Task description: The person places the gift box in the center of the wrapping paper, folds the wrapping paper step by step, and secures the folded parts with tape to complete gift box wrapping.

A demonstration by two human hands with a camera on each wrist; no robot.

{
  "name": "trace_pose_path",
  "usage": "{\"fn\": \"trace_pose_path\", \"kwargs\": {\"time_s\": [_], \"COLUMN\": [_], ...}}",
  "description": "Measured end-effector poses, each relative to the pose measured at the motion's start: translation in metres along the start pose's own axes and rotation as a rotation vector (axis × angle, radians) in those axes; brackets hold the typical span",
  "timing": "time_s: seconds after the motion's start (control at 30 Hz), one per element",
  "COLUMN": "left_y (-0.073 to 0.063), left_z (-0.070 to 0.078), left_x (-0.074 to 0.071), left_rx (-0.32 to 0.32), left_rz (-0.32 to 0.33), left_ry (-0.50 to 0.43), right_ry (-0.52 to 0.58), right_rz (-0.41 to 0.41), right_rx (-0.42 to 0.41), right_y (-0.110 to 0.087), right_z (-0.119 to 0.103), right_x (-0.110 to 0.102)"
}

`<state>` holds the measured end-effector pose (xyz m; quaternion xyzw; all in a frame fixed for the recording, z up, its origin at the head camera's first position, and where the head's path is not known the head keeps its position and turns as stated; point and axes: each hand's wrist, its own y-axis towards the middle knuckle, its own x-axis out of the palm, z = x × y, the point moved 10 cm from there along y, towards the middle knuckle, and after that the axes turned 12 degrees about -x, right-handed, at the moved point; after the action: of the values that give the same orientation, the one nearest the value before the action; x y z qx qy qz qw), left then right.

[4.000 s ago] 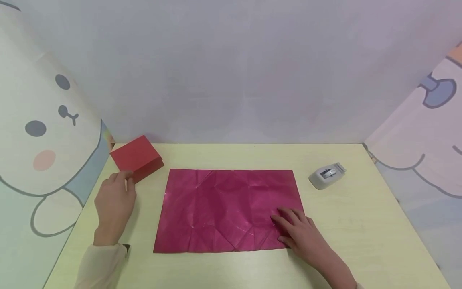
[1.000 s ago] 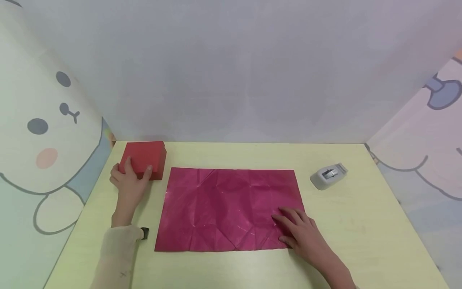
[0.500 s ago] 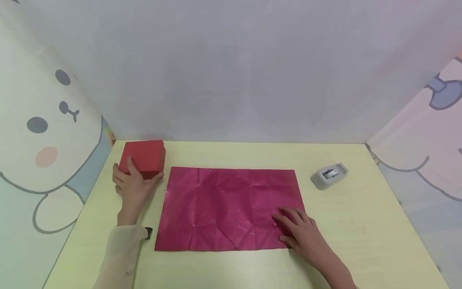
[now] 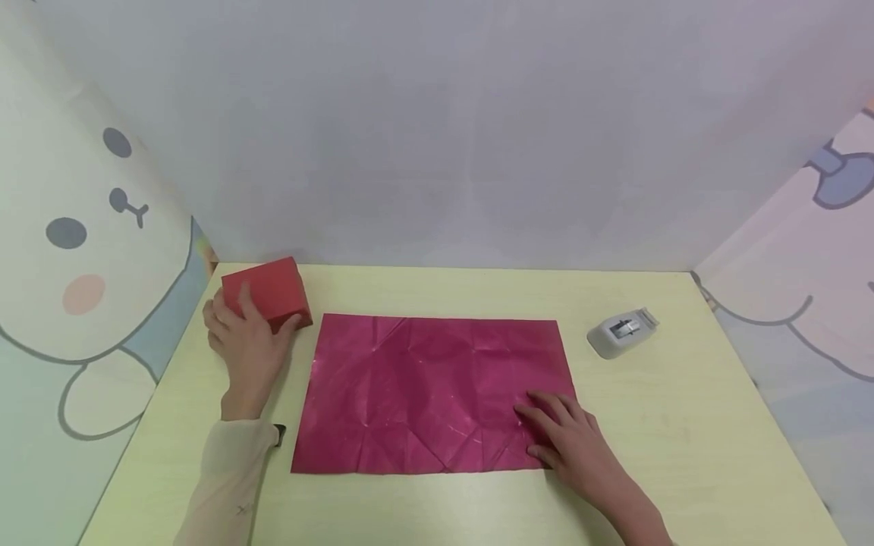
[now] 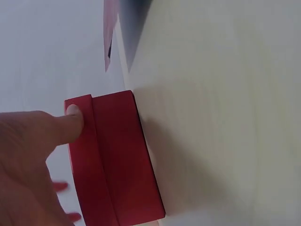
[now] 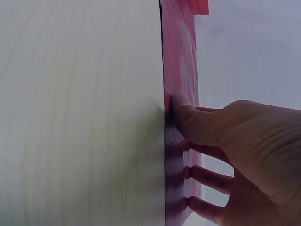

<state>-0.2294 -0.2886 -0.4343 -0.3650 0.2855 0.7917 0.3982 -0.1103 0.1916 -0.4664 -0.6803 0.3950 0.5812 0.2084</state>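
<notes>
A red lidded box sits at the table's back left corner, turned at a slant. My left hand grips its near end, fingers spread over the top and left side, thumb at the near right corner. In the left wrist view the thumb presses the side of the lid, above the lid's seam. A creased magenta sheet of wrapping paper lies flat in the middle of the table. On its right part rests my right hand, fingers loosely bent; the right wrist view shows the fingertips touching the paper.
A grey-white tape dispenser stands at the back right of the pale wooden table. A plain wall rises behind the table's back edge, with cartoon-printed panels on both sides.
Over four seconds my left hand has reached onto the red box and turned it one way; in the last half second the box turns back counterclockwise. My right hand and the paper stay put.
</notes>
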Motion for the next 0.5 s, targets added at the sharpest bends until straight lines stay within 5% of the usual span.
{"fn": "trace_pose_path", "kwargs": {"time_s": [0.17, 0.3, 0.5], "left_y": [-0.001, -0.001, 0.000], "left_z": [0.010, 0.010, 0.012], "left_x": [0.008, 0.015, 0.016], "left_rx": [0.088, 0.061, 0.042], "left_rz": [-0.049, -0.100, -0.088], "left_ry": [0.063, 0.057, 0.052], "right_ry": [0.000, 0.000, -0.001], "right_rz": [0.006, 0.010, 0.016], "right_rx": [0.001, -0.004, -0.009], "right_y": [0.000, -0.001, -0.001], "right_z": [0.000, 0.000, -0.001], "right_x": [-0.001, -0.001, -0.001]}}
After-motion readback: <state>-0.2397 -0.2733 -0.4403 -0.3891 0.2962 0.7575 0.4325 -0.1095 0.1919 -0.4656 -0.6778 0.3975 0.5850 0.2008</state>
